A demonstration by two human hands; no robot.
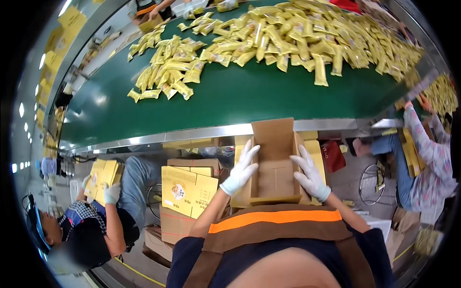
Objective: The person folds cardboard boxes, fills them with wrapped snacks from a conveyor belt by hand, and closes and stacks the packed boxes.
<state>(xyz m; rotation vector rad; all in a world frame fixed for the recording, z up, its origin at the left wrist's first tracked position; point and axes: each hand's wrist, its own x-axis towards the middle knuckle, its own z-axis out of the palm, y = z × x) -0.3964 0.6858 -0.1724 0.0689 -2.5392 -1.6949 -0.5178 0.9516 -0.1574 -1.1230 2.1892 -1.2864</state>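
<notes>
An open brown cardboard box [274,175] stands upright in front of me at the belt's near edge, its far flap raised and bare cardboard showing inside. My left hand [240,169], in a white glove, holds the box's left side with the fingers stretched along it. On the opposite side my right hand [309,175], gloved too, grips the right wall, its fingertips at the top edge. The box is held between both hands.
Many yellow-wrapped packets [269,38] lie piled on the green conveyor belt [230,96]. Flattened yellow cartons [189,192] rest on brown boxes at my left. One co-worker [96,216] sits left holding yellow cartons; another [422,158] sits right, beside a metal stool [372,185].
</notes>
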